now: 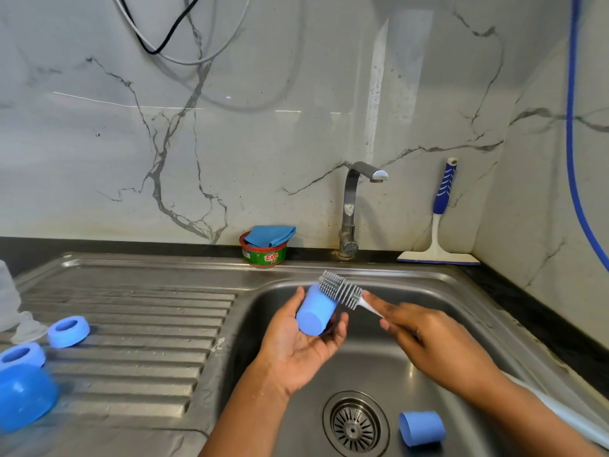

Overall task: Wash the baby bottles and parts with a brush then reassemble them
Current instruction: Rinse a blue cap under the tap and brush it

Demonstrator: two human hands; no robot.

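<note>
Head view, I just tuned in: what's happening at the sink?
A person works over the sink basin. The left hand holds a blue cap, and the right hand grips a brush whose grey bristles sit against the cap's far end. A second blue cap lies in the basin beside the drain. Two blue rings wait on the drainboard. No water shows at the tap.

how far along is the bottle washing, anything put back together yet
Nothing is reassembled yet. Two blue rings and a clear part lie loose on the drainboard; washed or not, I cannot tell. In hand: the left hand holds a blue cap, the right hand holds the brush at its far end. Left: a second cap in the sink by the drain, then reassembly.
</note>
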